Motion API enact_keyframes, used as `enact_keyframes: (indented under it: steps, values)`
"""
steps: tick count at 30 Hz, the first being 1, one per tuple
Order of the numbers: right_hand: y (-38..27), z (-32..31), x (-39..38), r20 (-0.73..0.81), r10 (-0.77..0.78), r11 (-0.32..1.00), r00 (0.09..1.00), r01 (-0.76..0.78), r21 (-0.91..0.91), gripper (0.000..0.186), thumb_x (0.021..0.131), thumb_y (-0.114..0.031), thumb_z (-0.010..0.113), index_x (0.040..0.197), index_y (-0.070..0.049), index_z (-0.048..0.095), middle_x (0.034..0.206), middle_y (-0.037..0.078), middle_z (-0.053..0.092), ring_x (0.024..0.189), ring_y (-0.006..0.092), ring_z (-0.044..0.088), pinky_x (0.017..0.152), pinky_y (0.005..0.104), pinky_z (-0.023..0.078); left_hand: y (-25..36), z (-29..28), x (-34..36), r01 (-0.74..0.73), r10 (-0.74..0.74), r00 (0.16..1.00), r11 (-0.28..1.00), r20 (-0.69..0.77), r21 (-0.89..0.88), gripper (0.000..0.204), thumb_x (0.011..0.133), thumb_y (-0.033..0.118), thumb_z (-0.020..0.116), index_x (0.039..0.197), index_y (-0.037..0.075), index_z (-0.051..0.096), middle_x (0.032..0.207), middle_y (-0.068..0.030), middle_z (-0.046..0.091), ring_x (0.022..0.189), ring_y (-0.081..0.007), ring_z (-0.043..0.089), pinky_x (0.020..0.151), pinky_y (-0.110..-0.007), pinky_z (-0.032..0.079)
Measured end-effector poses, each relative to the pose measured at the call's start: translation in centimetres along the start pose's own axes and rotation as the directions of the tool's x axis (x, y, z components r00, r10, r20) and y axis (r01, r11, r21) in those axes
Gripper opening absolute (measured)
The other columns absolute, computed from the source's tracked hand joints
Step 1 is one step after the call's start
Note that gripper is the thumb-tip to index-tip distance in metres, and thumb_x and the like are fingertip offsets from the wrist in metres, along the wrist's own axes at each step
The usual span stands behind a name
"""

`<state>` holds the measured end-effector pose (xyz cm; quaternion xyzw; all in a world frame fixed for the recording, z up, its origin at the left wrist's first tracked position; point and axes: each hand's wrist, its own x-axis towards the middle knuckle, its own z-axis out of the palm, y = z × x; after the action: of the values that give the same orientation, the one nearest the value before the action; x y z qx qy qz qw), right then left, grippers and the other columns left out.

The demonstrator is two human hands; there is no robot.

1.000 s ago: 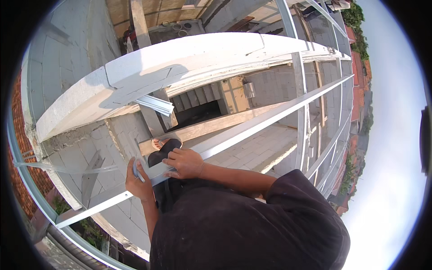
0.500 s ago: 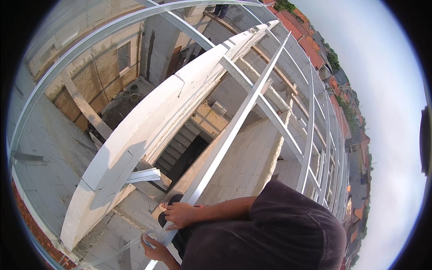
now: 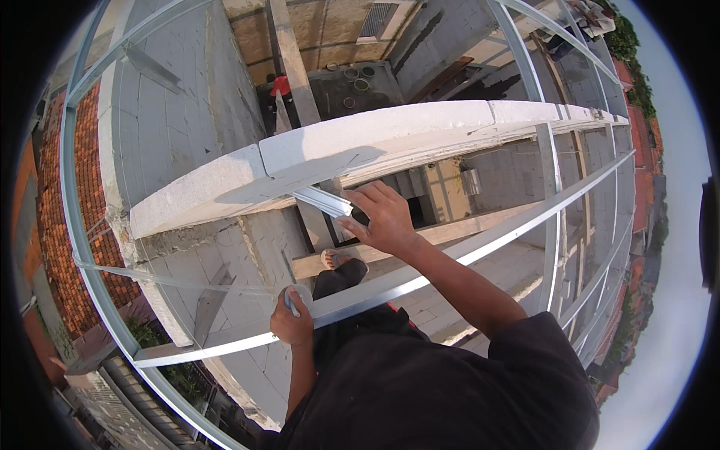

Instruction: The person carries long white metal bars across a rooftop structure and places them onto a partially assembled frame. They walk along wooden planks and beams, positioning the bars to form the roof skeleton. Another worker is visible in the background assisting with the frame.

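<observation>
I look down from a height through a frame of light steel rails. My left hand (image 3: 291, 321) is closed around a long steel rail (image 3: 480, 251) that runs from lower left to upper right in front of me. My right hand (image 3: 384, 217) reaches forward and grips the end of a short steel channel (image 3: 321, 200) that sticks out under a white concrete beam (image 3: 337, 146). My foot in a sandal (image 3: 336, 260) rests on a wooden plank (image 3: 450, 231) below the rail.
More steel rails (image 3: 551, 165) cross the view on the right and curve around the left edge. Grey block walls (image 3: 165, 112), a red tiled roof (image 3: 56, 195) and a stairwell opening lie far below. A person in red (image 3: 281, 86) stands down at the back.
The view has swung back to the left. My right hand has left the long rail and moved up to the short channel under the beam. My left hand stays on the rail.
</observation>
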<state>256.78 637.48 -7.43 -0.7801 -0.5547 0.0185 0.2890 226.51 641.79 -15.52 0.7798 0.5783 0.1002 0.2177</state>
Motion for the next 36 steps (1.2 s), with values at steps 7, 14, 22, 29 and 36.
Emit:
enact_keyframes:
  steps: [7,14,22,29,36]
  values:
    - [9.0,5.3,15.1,0.026,-0.068,0.953,0.997,0.073,-0.294,0.055,0.095,-0.055,0.061,0.109,-0.003,0.073,0.097,0.01,0.069,0.096,0.0308,0.064,0.085,0.0431,0.05,1.0,-0.9,0.4,0.021,-0.019,0.999,0.998,0.041,-0.06,0.028,0.098,0.032,0.061,0.103,0.01,0.077,0.083,-0.0192,0.074,0.072,-0.0405,0.072,0.067,-0.047,0.056]
    - [8.1,6.3,16.2,0.298,0.197,0.946,0.934,-0.101,-0.308,0.054,0.096,-0.057,0.057,0.095,-0.006,0.074,0.086,0.012,0.071,0.089,0.0302,0.069,0.081,0.0424,0.05,1.1,-0.8,0.8,0.029,-0.028,0.999,0.998,0.02,-0.053,0.029,0.096,0.032,0.063,0.101,0.007,0.077,0.081,-0.0193,0.073,0.064,-0.0408,0.068,0.062,-0.048,0.053]
    - [8.4,6.2,16.9,0.275,0.163,0.954,0.947,-0.08,-0.29,0.046,0.095,-0.051,0.061,0.093,-0.007,0.073,0.087,0.009,0.069,0.088,0.0288,0.066,0.079,0.042,0.047,1.4,-1.3,2.2,0.099,-0.094,0.989,0.994,0.114,-0.042,0.028,0.094,0.031,0.065,0.102,0.008,0.077,0.081,-0.0176,0.073,0.067,-0.0386,0.068,0.065,-0.046,0.053]
    - [7.3,6.7,17.7,0.311,0.135,0.97,0.941,-0.062,-0.233,0.038,0.094,-0.046,0.064,0.096,-0.009,0.072,0.091,0.007,0.069,0.09,0.0288,0.065,0.08,0.0421,0.047,1.0,-1.4,2.7,0.112,-0.112,0.974,0.994,0.197,0.009,0.024,0.091,0.027,0.068,0.105,0.01,0.076,0.077,-0.0122,0.071,0.067,-0.0309,0.067,0.065,-0.043,0.051]
    - [7.0,7.4,17.1,0.345,0.158,0.96,0.925,-0.062,-0.274,0.032,0.097,-0.04,0.062,0.099,-0.011,0.073,0.095,0.008,0.071,0.092,0.0304,0.066,0.081,0.0415,0.048,0.1,-2.3,3.0,0.123,-0.107,0.971,0.99,0.215,-0.065,0.025,0.09,0.029,0.071,0.106,0.01,0.075,0.075,-0.0096,0.07,0.066,-0.0273,0.067,0.065,-0.039,0.049]
